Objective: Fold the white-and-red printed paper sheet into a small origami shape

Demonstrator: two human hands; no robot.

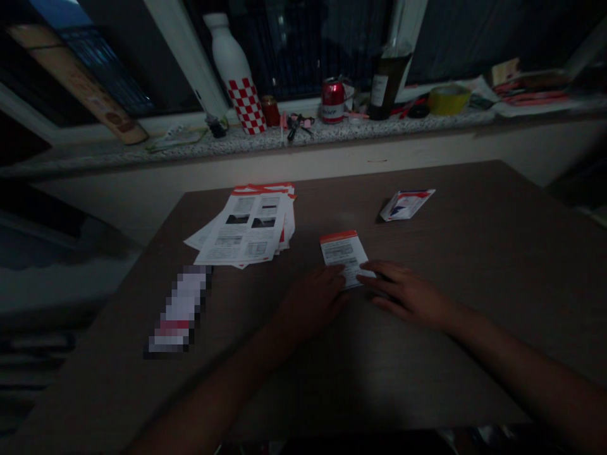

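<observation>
A folded printed sheet (pixel 342 248) with an orange top band lies flat on the table in front of me. My left hand (pixel 313 296) rests palm down over its lower left edge, fingers laid on the paper. From the other side my right hand (pixel 405 292) touches the lower right edge with its fingertips, the fingers stretched and apart. Neither hand grips the sheet. Beyond, to the right, stands a small folded paper piece (pixel 406 205) with red and blue print. To the left lies a stack of printed sheets (pixel 249 227) with orange bands.
A phone (pixel 180 309), blurred by pixels, lies left on the brown table (pixel 474 253). Along the windowsill stand a checkered white bottle (pixel 241 82), a red can (pixel 332 101), a dark bottle (pixel 384 85), a yellow tape roll (pixel 449 100) and a jar (pixel 270 111).
</observation>
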